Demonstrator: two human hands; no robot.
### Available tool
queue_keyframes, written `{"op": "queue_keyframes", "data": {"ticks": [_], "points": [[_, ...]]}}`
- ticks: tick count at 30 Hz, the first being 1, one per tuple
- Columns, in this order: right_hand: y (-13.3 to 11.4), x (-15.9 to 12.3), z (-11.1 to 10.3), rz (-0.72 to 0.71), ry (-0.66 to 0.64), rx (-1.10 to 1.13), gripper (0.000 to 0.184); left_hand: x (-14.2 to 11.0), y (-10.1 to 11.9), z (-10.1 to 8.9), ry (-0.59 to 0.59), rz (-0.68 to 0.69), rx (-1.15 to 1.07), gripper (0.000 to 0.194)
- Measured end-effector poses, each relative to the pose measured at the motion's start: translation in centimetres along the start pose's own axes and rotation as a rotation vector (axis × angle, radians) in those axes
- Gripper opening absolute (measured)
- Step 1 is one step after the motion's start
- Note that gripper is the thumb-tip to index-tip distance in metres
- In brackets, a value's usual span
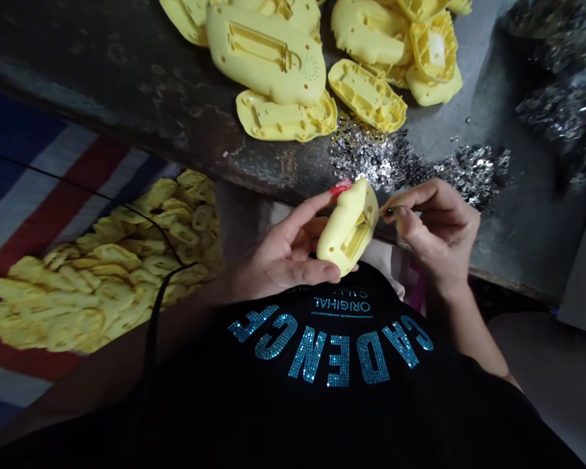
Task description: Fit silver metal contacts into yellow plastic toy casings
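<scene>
My left hand [293,247] is closed around a yellow plastic shell [344,238], held tilted in front of my chest with its slotted battery recess showing. Something red [340,188] covers a fingertip of that hand. Close to the shell's right side, my right hand [434,228] pinches a small dark metal piece [390,211] between thumb and forefinger. Just beyond both hands, a heap of small shiny metal pieces [376,153] lies along the table's near edge.
More yellow shells [268,52] are piled on the dark worn table [141,85]. Another mound of shiny metal bits [561,98] sits at the far right. Down on the left, many yellow parts [112,260] lie on a striped cloth [53,208], with a black cord [127,212] crossing above.
</scene>
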State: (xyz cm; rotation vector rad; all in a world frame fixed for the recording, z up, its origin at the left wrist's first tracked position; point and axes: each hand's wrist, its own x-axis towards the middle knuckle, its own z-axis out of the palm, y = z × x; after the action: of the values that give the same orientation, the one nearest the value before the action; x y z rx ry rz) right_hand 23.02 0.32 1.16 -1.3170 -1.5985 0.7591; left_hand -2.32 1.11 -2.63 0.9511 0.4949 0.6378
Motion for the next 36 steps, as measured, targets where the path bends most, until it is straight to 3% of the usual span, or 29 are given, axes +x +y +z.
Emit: {"op": "queue_keyframes", "data": {"ticks": [4,7,17,27,32,36], "points": [[-0.2,0.3,1.6,-0.128,0.027,-0.007,0.007,0.1,0.2,0.5,-0.02,-0.08,-0.093,0.095],[0.1,0.1,1.4,-0.183,0.039,-0.094,0.009,0.0,0.6,0.6,-0.012,-0.1,-0.187,0.092],[-0.4,0.5,0.9,-0.177,0.041,-0.127,0.012,0.3,0.5,0.5,-0.083,-0.078,-0.298,0.08],[-1.1,1.5,-0.9,-0.181,-0.143,-0.159,0.01,0.3,0.2,0.4,-0.101,-0.085,-0.292,0.086],[-1.4,2.1,-1.6,-0.127,-0.243,-0.161,0.018,0.2,0.3,0.4,-0.098,-0.103,-0.278,0.087],[-1.4,2.4,-1.8,-0.168,-0.278,-0.176,0.019,0.2,0.3,0.5,-0.094,-0.094,-0.277,0.083]]}}
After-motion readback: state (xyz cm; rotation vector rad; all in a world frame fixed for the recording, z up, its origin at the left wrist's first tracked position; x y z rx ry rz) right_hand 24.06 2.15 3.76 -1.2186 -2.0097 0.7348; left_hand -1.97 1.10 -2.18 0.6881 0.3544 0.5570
